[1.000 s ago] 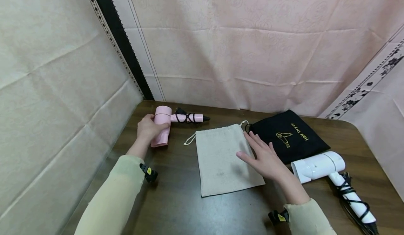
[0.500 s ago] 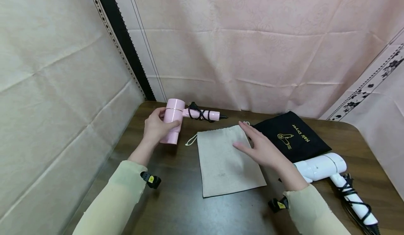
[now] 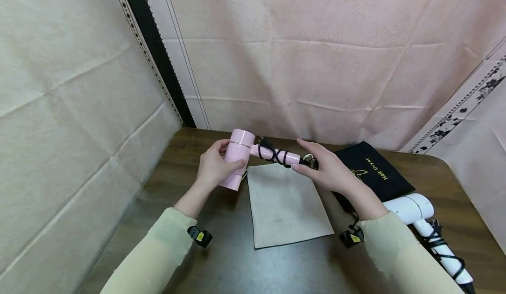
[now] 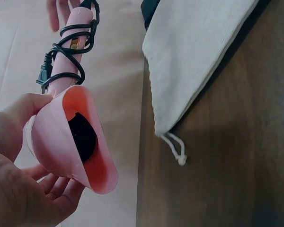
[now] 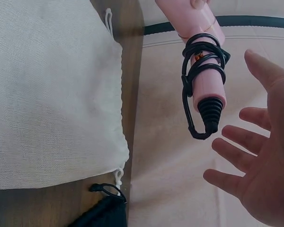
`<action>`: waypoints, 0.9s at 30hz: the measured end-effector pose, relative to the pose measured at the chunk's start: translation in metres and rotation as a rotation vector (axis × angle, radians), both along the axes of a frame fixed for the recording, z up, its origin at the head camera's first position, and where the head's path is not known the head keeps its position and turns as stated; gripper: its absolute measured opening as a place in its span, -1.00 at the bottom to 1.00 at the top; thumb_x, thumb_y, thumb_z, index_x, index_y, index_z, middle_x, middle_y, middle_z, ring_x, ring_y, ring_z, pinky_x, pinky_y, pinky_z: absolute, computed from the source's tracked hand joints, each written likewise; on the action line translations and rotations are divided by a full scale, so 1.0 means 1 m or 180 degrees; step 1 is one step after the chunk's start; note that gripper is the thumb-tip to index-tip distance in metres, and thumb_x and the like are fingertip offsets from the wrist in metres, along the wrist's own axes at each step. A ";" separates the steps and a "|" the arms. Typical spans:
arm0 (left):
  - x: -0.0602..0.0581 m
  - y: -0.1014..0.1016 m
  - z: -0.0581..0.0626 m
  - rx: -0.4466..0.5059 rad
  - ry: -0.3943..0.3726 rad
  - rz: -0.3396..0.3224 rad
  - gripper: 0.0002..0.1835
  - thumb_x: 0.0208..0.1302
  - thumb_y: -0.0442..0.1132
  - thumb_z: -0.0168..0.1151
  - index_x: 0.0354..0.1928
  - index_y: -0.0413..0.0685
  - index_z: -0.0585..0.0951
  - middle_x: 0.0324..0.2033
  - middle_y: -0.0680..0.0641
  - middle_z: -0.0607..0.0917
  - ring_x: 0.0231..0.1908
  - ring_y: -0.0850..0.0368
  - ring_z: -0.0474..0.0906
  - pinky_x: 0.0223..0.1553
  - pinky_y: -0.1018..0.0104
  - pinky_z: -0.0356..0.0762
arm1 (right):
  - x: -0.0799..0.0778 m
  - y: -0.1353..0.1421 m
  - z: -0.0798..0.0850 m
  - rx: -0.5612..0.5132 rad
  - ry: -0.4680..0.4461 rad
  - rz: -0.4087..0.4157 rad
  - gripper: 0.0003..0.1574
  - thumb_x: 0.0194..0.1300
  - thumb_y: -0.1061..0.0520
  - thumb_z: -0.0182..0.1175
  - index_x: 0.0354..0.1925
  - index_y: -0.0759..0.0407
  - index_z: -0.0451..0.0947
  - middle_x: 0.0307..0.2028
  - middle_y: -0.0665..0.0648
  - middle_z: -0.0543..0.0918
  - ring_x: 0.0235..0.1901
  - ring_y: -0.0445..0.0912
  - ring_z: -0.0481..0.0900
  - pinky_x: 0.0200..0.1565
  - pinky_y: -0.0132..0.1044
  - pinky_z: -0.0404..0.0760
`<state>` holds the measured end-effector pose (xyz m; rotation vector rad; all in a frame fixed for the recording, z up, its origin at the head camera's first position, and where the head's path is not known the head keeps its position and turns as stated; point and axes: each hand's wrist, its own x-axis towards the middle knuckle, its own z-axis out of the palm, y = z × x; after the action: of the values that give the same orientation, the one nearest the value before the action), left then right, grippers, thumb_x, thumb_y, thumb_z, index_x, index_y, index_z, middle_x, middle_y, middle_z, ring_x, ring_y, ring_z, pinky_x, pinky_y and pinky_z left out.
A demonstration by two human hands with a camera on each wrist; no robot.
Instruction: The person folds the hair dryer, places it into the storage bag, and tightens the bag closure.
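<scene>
Left hand (image 3: 215,166): thumb and fingers were curled round the barrel of a pink hair dryer (image 3: 242,144), holding it raised off the desk (image 3: 221,267). The handle extended from this hand toward the right hand (image 3: 334,169), wound with black cord (image 5: 187,87); the nozzle's wide mouth faced the left wrist camera.

Right hand: fingers were straight and spread, grasping nothing; the thumb was near the handle's end, with a gap between them in the right wrist view.

Cloth bag, pale, one: lay flat on the desk, below and between the two hands, white drawstring (image 4: 177,149) at its top edge.

Black bag (image 3: 379,171), one: lay just beyond the right hand, on its right side, partly hidden by it; bore yellow lettering.

White hair dryer (image 3: 411,208), one: lay to the right of the right wrist, partly behind the sleeve (image 3: 399,245), its handle also cord-wrapped.
</scene>
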<state>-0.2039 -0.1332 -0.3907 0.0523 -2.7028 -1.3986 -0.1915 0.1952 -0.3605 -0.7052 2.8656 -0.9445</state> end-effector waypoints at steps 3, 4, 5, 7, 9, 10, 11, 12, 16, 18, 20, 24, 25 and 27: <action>0.004 0.006 -0.001 0.0013 -0.0003 -0.0031 -0.12 0.07 -0.06 0.68 0.44 -0.08 0.51 0.24 -0.18 0.70 0.16 -0.15 0.64 0.13 -0.11 0.65 | -0.005 0.001 -0.002 -0.0038 -0.0046 0.0067 -0.08 0.57 -0.20 0.25 0.66 0.07 0.20 0.60 0.20 0.32 0.57 0.19 0.27 0.49 0.26 0.30; 0.005 0.007 -0.001 0.0016 -0.0005 -0.0041 -0.12 0.07 -0.06 0.68 0.44 -0.08 0.51 0.23 -0.18 0.70 0.16 -0.14 0.64 0.12 -0.11 0.65 | -0.007 0.002 -0.003 -0.0069 -0.0081 0.0102 -0.10 0.58 -0.19 0.25 0.66 0.08 0.22 0.58 0.20 0.35 0.54 0.18 0.31 0.47 0.25 0.33; 0.006 0.009 -0.001 0.0022 -0.0009 -0.0050 -0.12 0.07 -0.06 0.68 0.44 -0.08 0.51 0.23 -0.18 0.70 0.16 -0.14 0.64 0.12 -0.11 0.66 | -0.009 0.002 -0.004 -0.0118 -0.0126 0.0140 -0.13 0.59 -0.17 0.24 0.65 0.10 0.24 0.55 0.20 0.39 0.51 0.17 0.36 0.46 0.24 0.37; 0.008 0.012 -0.001 0.0021 -0.0017 -0.0068 -0.12 0.06 -0.05 0.68 0.43 -0.07 0.51 0.23 -0.17 0.70 0.15 -0.13 0.64 0.10 -0.10 0.66 | -0.013 0.003 -0.006 -0.0229 -0.0261 0.0203 -0.18 0.60 -0.15 0.23 0.62 0.12 0.28 0.48 0.22 0.49 0.44 0.15 0.47 0.41 0.21 0.44; 0.010 0.015 -0.002 0.0013 -0.0029 -0.0087 -0.12 0.06 -0.04 0.69 0.43 -0.06 0.52 0.23 -0.16 0.70 0.14 -0.13 0.63 0.09 -0.09 0.66 | -0.018 0.003 -0.007 -0.0337 -0.0429 0.0231 -0.21 0.62 -0.15 0.20 0.60 0.14 0.31 0.43 0.24 0.54 0.40 0.14 0.51 0.38 0.20 0.49; 0.011 0.017 -0.002 0.0010 -0.0041 -0.0102 -0.13 0.07 -0.04 0.69 0.43 -0.06 0.52 0.23 -0.15 0.69 0.14 -0.12 0.63 0.09 -0.09 0.66 | -0.020 0.003 -0.008 -0.0389 -0.0526 0.0230 -0.22 0.63 -0.16 0.18 0.59 0.15 0.33 0.43 0.25 0.55 0.40 0.14 0.52 0.37 0.19 0.50; 0.012 0.018 -0.003 0.0010 -0.0055 -0.0115 -0.13 0.07 -0.04 0.68 0.43 -0.05 0.52 0.24 -0.15 0.69 0.13 -0.12 0.63 0.08 -0.09 0.66 | -0.021 0.004 -0.008 -0.0432 -0.0621 0.0230 -0.23 0.64 -0.18 0.16 0.58 0.15 0.34 0.43 0.26 0.54 0.40 0.15 0.51 0.37 0.20 0.50; 0.013 0.019 -0.003 0.0004 -0.0066 -0.0124 -0.13 0.08 -0.04 0.68 0.43 -0.05 0.52 0.24 -0.15 0.69 0.13 -0.12 0.62 0.08 -0.09 0.67 | -0.023 0.004 -0.008 -0.0458 -0.0718 0.0227 -0.24 0.65 -0.19 0.15 0.58 0.16 0.35 0.43 0.27 0.53 0.41 0.15 0.50 0.38 0.20 0.50; 0.017 0.025 -0.004 -0.0006 -0.0098 -0.0162 -0.15 0.11 -0.05 0.67 0.44 -0.05 0.51 0.25 -0.15 0.67 0.12 -0.12 0.60 0.06 -0.11 0.68 | -0.026 0.006 -0.011 -0.0527 -0.1026 0.0239 -0.24 0.66 -0.22 0.09 0.57 0.16 0.36 0.49 0.28 0.47 0.46 0.19 0.43 0.42 0.23 0.44; 0.018 0.027 -0.004 -0.0010 -0.0099 -0.0173 -0.15 0.12 -0.05 0.66 0.44 -0.05 0.50 0.24 -0.15 0.67 0.11 -0.12 0.60 0.06 -0.12 0.68 | -0.027 0.007 -0.012 -0.0549 -0.1123 0.0258 -0.25 0.67 -0.23 0.08 0.56 0.15 0.37 0.48 0.27 0.47 0.46 0.19 0.43 0.44 0.25 0.41; 0.018 0.029 -0.003 -0.0014 -0.0093 -0.0192 -0.15 0.13 -0.05 0.66 0.44 -0.05 0.50 0.24 -0.15 0.67 0.11 -0.12 0.60 0.05 -0.12 0.68 | -0.028 0.007 -0.014 -0.0573 -0.1191 0.0257 -0.27 0.67 -0.22 0.08 0.55 0.14 0.39 0.47 0.25 0.49 0.45 0.18 0.43 0.44 0.25 0.40; 0.018 0.031 -0.003 -0.0032 -0.0065 -0.0215 -0.15 0.12 -0.04 0.66 0.44 -0.04 0.51 0.23 -0.14 0.68 0.09 -0.10 0.61 0.04 -0.11 0.67 | -0.029 0.006 -0.016 -0.0629 -0.1270 0.0246 -0.30 0.67 -0.21 0.09 0.53 0.13 0.42 0.44 0.25 0.52 0.42 0.17 0.45 0.44 0.26 0.40; 0.018 0.031 -0.003 -0.0046 -0.0056 -0.0214 -0.14 0.11 -0.03 0.67 0.44 -0.04 0.51 0.22 -0.14 0.69 0.08 -0.10 0.61 0.04 -0.10 0.67 | -0.028 0.006 -0.017 -0.0653 -0.1294 0.0233 -0.30 0.67 -0.21 0.09 0.53 0.13 0.43 0.44 0.25 0.52 0.41 0.17 0.46 0.43 0.26 0.41; 0.018 0.032 -0.003 -0.0064 -0.0036 -0.0218 -0.14 0.10 -0.03 0.68 0.43 -0.04 0.52 0.21 -0.14 0.69 0.07 -0.10 0.62 0.04 -0.09 0.66 | -0.028 0.006 -0.019 -0.0689 -0.1336 0.0227 -0.30 0.66 -0.20 0.10 0.53 0.13 0.43 0.43 0.27 0.52 0.39 0.16 0.47 0.43 0.25 0.41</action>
<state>-0.1857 -0.1009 -0.3940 -0.0341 -2.7523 -1.3929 -0.2197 0.2017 -0.3797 -0.5389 2.3855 -1.2353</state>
